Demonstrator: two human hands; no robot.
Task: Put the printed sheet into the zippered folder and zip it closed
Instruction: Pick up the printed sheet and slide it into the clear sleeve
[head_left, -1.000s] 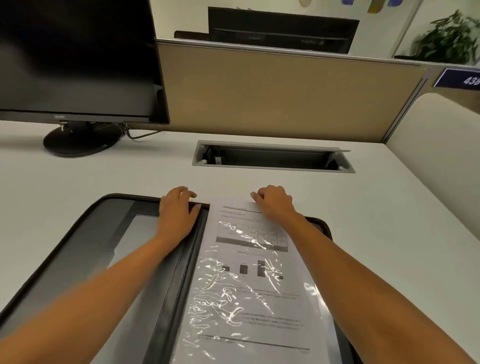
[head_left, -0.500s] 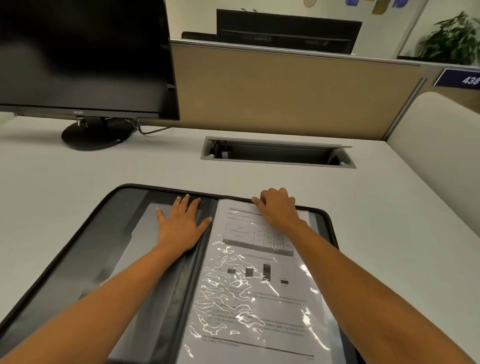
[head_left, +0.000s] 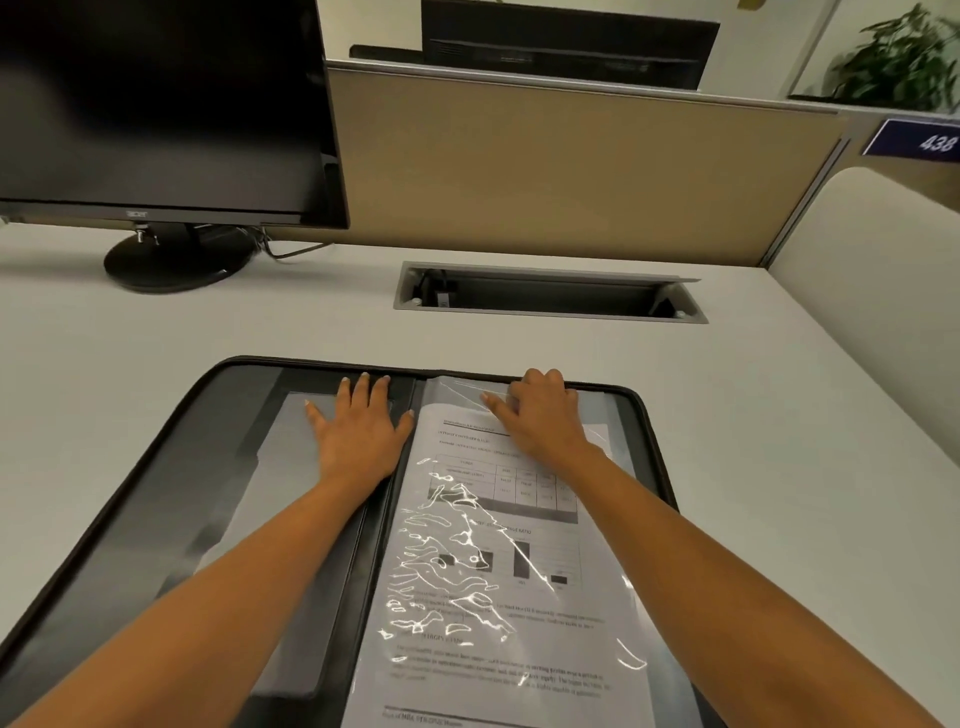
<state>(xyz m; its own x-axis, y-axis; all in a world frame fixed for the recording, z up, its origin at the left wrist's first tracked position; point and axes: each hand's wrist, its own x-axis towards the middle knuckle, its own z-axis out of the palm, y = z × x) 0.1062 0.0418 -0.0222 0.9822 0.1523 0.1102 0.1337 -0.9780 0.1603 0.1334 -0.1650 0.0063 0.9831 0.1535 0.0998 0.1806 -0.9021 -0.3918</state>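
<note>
A black zippered folder (head_left: 171, 467) lies wide open on the white desk in front of me. The printed sheet (head_left: 498, 613), with a table, a bar chart and text, sits in a shiny clear sleeve on the folder's right half. My left hand (head_left: 358, 431) rests flat with fingers spread on the left inner panel, beside the spine. My right hand (head_left: 540, 415) presses on the sheet's top edge near the folder's far rim, fingers slightly curled over the sleeve's opening. Whether it pinches the plastic is unclear.
A black monitor (head_left: 156, 109) on a round stand (head_left: 176, 260) is at the back left. An open cable tray (head_left: 550, 296) is set into the desk behind the folder. A tan partition (head_left: 571, 171) closes off the back, a cream panel (head_left: 872, 312) the right.
My left hand slid from the folder's far rim onto the left inner panel and flattened out. The sheet sits slightly deeper in the sleeve; my right hand stayed at its top edge.
</note>
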